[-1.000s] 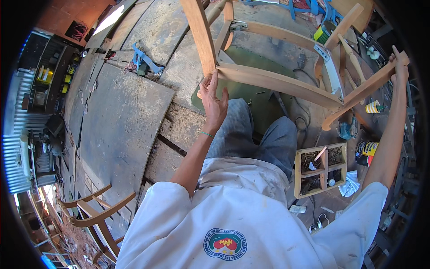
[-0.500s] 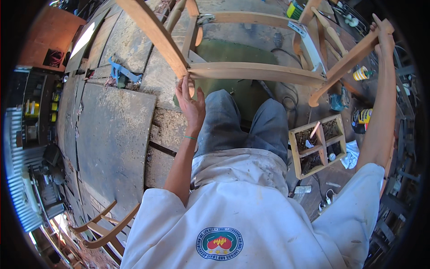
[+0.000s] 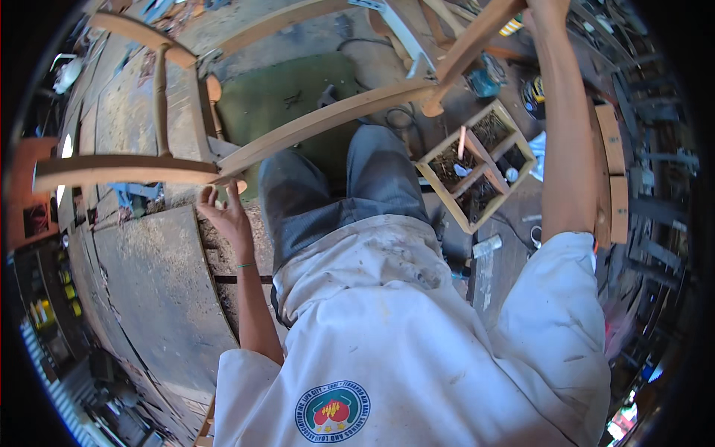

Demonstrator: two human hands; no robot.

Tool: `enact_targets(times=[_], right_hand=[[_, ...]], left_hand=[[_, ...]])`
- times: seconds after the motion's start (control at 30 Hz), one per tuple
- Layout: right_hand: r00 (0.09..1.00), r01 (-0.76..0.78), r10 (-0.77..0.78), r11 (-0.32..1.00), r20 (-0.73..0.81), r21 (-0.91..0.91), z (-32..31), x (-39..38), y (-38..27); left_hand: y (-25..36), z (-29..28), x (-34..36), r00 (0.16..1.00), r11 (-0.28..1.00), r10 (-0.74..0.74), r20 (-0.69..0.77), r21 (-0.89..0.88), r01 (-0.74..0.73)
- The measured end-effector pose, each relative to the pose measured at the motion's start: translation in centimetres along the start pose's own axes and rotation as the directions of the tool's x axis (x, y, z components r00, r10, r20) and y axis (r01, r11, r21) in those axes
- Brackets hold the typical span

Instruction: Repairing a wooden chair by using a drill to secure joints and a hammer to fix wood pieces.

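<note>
Two hands attend one wooden chair frame, which stretches before two knees and partly over one green sheet. The left hand is half open, fingers loosely curled, one fingertip at a corner joint. The right hand is cut off by the upper edge; I cannot tell its grip. One four-compartment wooden tray lies rightward.
</note>
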State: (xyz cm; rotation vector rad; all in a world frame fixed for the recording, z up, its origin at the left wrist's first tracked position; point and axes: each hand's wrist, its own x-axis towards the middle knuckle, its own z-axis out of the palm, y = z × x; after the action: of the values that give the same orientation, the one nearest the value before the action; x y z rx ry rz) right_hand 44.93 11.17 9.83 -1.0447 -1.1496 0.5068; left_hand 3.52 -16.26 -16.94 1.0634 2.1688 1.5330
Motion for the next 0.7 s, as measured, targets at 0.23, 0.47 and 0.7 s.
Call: enact_targets(times=[0.23,0.47,0.7], right_hand=[[0.992,-0.105,0.101,0.993,0.072,0.045,-4.4,-3.8,0.3],[0.899,0.031,0.086,0.965,0.429,-0.260,-13.1,-7.4,3.5],[0.782,-0.179,0.574,0.580,0.243,-0.794,-26.8,-31.3,16.3]], left_hand=[[-3.0,0.3,4.0,0.987,0.958,0.052,0.153,-0.285,-0.006],[-3.1,-2.4,4.9,0.957,0.990,0.084,0.279,-0.133,-0.049],[-3.1,-3.4,4.8,0.921,0.998,-0.002,0.389,-0.060,0.028]])
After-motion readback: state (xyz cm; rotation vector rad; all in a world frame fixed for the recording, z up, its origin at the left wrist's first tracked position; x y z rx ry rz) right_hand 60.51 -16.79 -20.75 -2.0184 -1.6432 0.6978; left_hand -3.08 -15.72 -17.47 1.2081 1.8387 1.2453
